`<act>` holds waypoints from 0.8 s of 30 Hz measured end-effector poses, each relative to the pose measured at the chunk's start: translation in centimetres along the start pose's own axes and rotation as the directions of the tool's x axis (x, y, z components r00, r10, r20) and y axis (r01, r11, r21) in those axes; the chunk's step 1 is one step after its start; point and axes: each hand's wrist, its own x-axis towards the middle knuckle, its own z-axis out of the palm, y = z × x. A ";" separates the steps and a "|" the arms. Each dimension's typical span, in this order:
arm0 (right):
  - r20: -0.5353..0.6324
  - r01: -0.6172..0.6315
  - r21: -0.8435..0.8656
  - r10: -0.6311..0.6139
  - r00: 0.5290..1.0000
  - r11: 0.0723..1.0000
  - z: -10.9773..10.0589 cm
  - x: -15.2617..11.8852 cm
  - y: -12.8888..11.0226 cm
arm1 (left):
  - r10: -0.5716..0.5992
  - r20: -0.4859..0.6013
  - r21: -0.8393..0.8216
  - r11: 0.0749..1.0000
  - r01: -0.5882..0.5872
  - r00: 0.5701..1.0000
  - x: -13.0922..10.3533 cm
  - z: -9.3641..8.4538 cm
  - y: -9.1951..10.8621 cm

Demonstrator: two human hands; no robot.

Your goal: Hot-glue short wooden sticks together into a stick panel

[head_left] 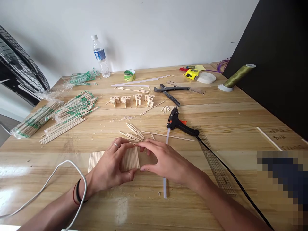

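A flat panel of thin wooden sticks laid side by side (130,158) rests on the table, its left part showing past my wrist. My left hand (113,163) arches over the panel, thumb at its near edge and fingers at its far edge, gripping it. At the panel's right end is my right hand (160,158), its thumb and fingers curved apart around the corners, with a gap between them. Just beyond the hands lie loose short sticks (134,131). A black glue gun (179,123) with a clear glue stick lies beyond my right hand.
Small stick assemblies (125,101), a cutter (168,91), green tape (129,75) and a bottle (101,57) stand or lie farther back. Bagged sticks (38,118) are at left. A clear ruler (216,166) and black cord lie at right; a white cable (69,161) crosses my left forearm.
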 end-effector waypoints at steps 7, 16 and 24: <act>-0.024 0.068 0.006 -0.068 0.997 0.998 0.1 0.1 0.4 | -0.004 0.003 -0.008 1.000 0.004 1.000 -0.1 -0.2 0.1; -0.022 0.093 -0.010 -0.093 0.995 0.996 0.1 0.1 0.3 | -0.004 0.024 -0.036 0.999 0.005 1.000 -0.1 -0.4 -0.1; -0.033 0.102 0.001 -0.101 0.994 0.995 0.2 0.1 0.5 | -0.002 0.028 -0.040 0.999 0.003 1.000 -0.1 -0.4 -0.3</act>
